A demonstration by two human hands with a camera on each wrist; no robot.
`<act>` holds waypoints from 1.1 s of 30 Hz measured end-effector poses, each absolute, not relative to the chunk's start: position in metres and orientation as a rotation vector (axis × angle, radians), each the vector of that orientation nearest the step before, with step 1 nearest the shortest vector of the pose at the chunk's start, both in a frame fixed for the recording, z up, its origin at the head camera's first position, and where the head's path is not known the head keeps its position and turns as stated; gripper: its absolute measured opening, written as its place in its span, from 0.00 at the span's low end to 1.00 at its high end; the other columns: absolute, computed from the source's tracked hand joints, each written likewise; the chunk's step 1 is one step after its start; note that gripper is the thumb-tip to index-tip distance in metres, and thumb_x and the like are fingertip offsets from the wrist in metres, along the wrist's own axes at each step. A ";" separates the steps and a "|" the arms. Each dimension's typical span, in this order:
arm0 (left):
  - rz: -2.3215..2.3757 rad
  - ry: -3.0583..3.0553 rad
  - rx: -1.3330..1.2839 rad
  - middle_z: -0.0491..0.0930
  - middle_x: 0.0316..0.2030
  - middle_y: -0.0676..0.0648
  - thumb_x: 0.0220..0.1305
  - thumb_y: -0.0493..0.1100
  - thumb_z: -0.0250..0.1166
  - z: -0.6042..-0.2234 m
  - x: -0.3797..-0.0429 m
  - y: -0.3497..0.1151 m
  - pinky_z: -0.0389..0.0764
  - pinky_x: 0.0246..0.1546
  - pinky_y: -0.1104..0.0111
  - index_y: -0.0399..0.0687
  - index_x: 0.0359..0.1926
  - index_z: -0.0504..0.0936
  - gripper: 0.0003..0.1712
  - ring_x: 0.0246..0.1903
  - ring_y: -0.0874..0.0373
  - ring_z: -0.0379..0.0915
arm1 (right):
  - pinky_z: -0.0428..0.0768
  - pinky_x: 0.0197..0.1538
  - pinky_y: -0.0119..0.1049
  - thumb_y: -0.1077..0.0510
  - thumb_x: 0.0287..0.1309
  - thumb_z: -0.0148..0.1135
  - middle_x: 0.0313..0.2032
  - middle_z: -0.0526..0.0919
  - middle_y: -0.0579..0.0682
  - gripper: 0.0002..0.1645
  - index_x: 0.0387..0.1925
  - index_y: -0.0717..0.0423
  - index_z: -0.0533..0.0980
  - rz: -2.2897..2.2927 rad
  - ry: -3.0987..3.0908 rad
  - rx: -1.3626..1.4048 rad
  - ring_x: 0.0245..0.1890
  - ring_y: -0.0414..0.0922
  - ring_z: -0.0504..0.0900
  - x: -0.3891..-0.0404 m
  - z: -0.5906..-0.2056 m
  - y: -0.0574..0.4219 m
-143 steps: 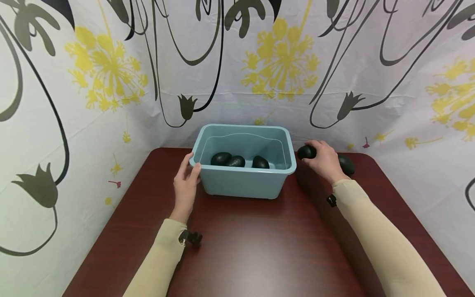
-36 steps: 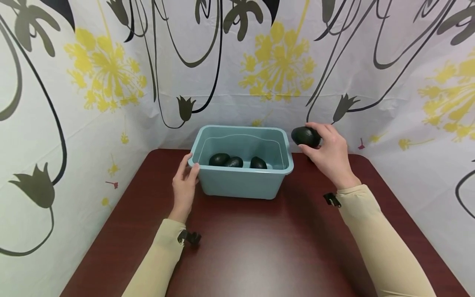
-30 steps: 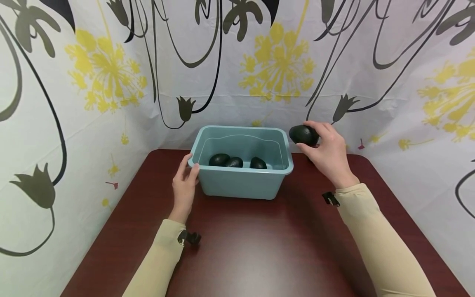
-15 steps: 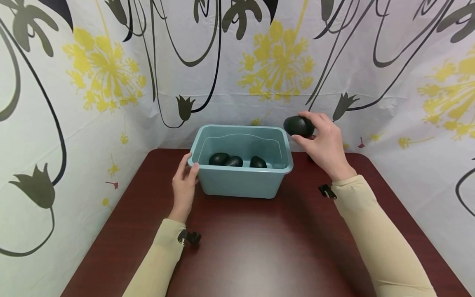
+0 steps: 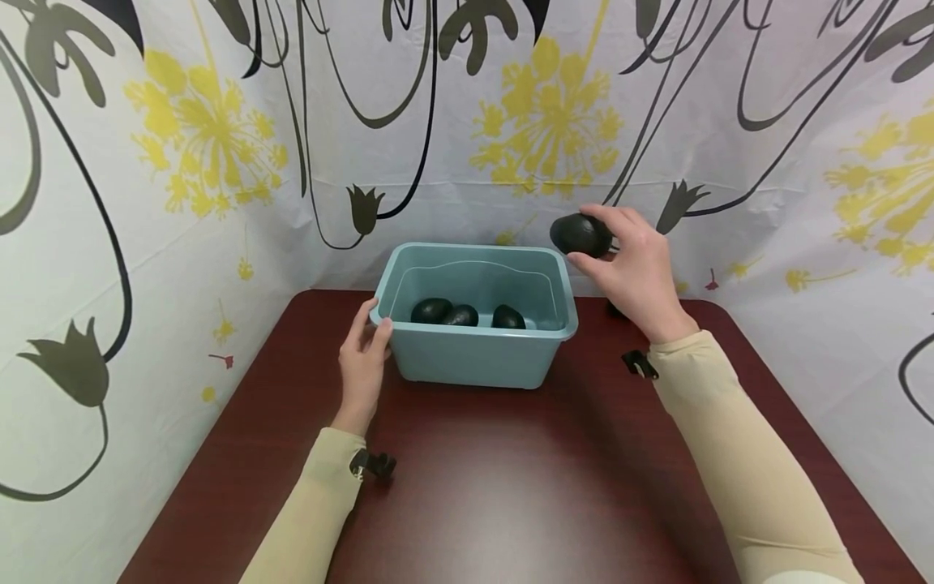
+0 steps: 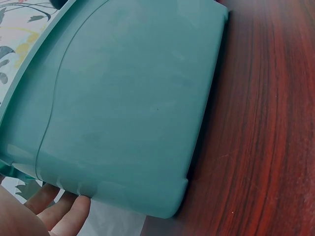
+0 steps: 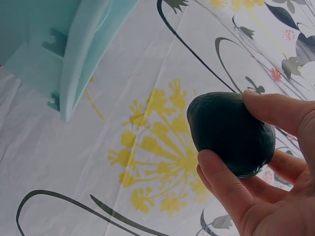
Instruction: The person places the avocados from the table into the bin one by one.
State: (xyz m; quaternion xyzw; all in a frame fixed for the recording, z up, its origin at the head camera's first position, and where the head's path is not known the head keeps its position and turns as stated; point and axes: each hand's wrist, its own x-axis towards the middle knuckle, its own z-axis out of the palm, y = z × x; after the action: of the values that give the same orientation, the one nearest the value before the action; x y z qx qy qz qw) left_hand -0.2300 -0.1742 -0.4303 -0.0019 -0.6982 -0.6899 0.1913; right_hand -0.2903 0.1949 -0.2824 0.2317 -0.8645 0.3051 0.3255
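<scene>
A light blue plastic bin stands upright near the back of the table. My left hand holds its front left corner by the rim; in the left wrist view the fingertips lie against the bin wall. Raised just above the bin's right rim, my right hand grips a dark avocado between thumb and fingers. The right wrist view shows this avocado well apart from the bin. Inside the bin lie an avocado at the left, another avocado against it, and a third avocado further right.
A dark object, mostly hidden by my right hand, sits on the table right of the bin. The dark red table reaches back to a white patterned cloth, which also hangs at both sides.
My right hand has picked up the avocado from the table right of the bin, raised it and brought it leftward to the rim. The left hand and bin have stayed put.
</scene>
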 end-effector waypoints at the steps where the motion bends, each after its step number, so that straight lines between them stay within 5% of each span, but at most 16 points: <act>1: -1.938 -1.960 -0.004 0.71 0.65 0.40 0.72 0.52 0.63 -0.431 -0.230 -0.174 0.73 0.58 0.44 0.61 0.73 0.69 0.31 0.57 0.48 0.73 | 0.85 0.43 0.47 0.56 0.53 0.78 0.54 0.79 0.53 0.36 0.65 0.45 0.77 0.798 -2.267 0.610 0.50 0.50 0.80 -0.291 -0.281 0.194; 33: -1.921 -1.961 -0.016 0.73 0.63 0.42 0.71 0.55 0.64 -0.433 -0.233 -0.175 0.74 0.57 0.44 0.62 0.72 0.69 0.32 0.56 0.50 0.74 | 0.84 0.45 0.45 0.55 0.55 0.77 0.60 0.77 0.51 0.37 0.67 0.44 0.74 0.819 -2.409 0.755 0.57 0.50 0.76 -0.311 -0.276 0.152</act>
State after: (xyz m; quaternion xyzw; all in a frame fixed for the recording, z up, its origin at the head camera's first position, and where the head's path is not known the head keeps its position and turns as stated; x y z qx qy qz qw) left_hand -0.2327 -0.1748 -0.4333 -0.0058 -0.7004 -0.6861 0.1966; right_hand -0.3115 0.1516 -0.2762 0.2760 -0.8808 0.2993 0.2415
